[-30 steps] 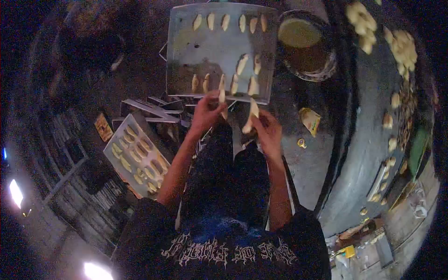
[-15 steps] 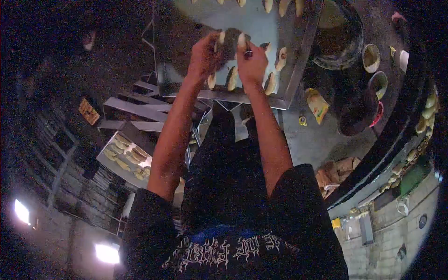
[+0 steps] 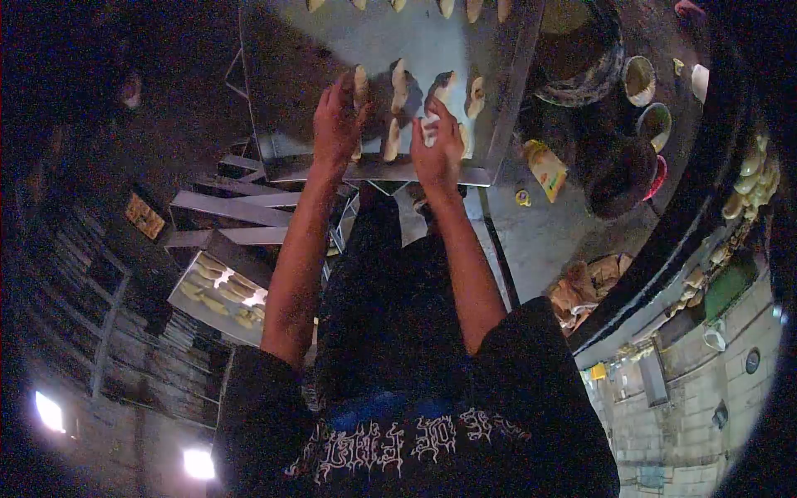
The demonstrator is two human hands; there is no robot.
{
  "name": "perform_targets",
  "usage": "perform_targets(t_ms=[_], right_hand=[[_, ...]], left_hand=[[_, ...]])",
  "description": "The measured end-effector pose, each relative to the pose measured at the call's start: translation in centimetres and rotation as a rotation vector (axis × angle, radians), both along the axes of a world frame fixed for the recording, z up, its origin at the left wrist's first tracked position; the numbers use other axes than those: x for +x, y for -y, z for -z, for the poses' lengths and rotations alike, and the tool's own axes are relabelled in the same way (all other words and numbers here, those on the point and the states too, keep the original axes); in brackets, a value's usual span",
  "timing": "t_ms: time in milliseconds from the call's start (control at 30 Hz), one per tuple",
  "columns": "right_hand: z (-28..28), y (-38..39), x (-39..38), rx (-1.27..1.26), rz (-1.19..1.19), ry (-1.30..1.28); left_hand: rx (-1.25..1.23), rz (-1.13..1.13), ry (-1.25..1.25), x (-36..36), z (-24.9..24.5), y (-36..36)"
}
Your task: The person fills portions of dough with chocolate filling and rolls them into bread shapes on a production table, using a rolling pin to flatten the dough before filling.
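Observation:
A wide metal baking tray (image 3: 332, 37) lies before me, with rows of pale, elongated dough pieces on it. My left hand (image 3: 334, 129) is at the tray's near left, fingers stretched along the left side of a dough piece (image 3: 360, 85) and thumb by its lower end. Over the near row, my right hand (image 3: 437, 149) has its fingers spread around a whitish dough piece (image 3: 429, 129), partly covered by the hand. Between the hands lie another dough piece (image 3: 400, 83) and one closer to the tray's front edge (image 3: 391, 139).
A second tray of dough pieces (image 3: 220, 286) sits low at left, below metal bars (image 3: 241, 199). At right are a large round tub (image 3: 581, 75), smaller buckets (image 3: 638, 81), a yellow packet (image 3: 545, 170) and crumpled brown paper (image 3: 588, 290).
The dough pieces that both hands held now lie on the tray in the second row. My right hand has drawn back towards me, its fingers spreading. The view has shifted slightly.

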State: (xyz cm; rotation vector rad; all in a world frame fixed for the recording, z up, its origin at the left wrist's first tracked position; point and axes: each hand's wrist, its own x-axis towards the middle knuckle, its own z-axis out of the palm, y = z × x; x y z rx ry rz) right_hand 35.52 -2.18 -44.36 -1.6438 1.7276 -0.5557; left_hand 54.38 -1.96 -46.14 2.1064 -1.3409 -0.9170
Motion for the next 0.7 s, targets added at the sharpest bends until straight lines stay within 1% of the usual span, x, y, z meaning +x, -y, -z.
perform_targets(t_ms=[67, 100, 133, 200, 300, 400, 433, 500, 533, 600, 633, 700], right_hand=[[-0.1, -0.2, -1.2, 0.041, 0.039, -0.026], [-0.2, -0.3, -1.7, 0.075, 0.062, -0.031], [-0.3, -0.4, -2.0, 0.109, 0.086, -0.037], [0.9, 0.0, -2.2, 0.088, 0.100, -0.094], [2.8, 1.8, -1.7, -0.010, 0.080, -0.170], [4.7, 3.3, -1.0, -0.102, 0.082, -0.220], [4.9, 3.3, -0.9, -0.128, 0.090, -0.234], [4.8, 3.5, -1.1, -0.115, 0.087, -0.140], [4.6, 3.6, -1.2, -0.107, 0.085, -0.094], [4.4, 3.7, -1.4, -0.113, 0.043, -0.047], [4.5, 3.8, -1.5, -0.117, 0.020, -0.024], [4.4, 3.5, -1.9, -0.259, -0.127, -0.194]], left_hand=[[0.027, 0.049, 0.074, 0.3, 2.5, -0.7], [0.041, 0.075, 0.110, 0.4, 2.8, -0.7], [0.044, 0.061, 0.065, 0.4, 2.9, -1.0], [0.045, 0.032, -0.025, 0.5, 2.8, -1.0], [0.028, 0.081, 0.010, 0.3, 1.3, -0.3], [-0.020, 0.082, 0.031, 0.5, 1.8, -0.7], [-0.031, 0.064, -0.021, 0.4, 1.7, -0.7], [-0.056, 0.027, -0.123, 0.3, 1.4, -0.9], [-0.072, 0.051, -0.081, 0.4, 1.8, -1.1], [-0.107, 0.095, 0.003, 0.6, 2.2, -1.0], [-0.098, 0.077, -0.011, 0.6, 2.0, -0.9], [-0.078, 0.041, -0.037, 0.3, 1.5, -0.7]])
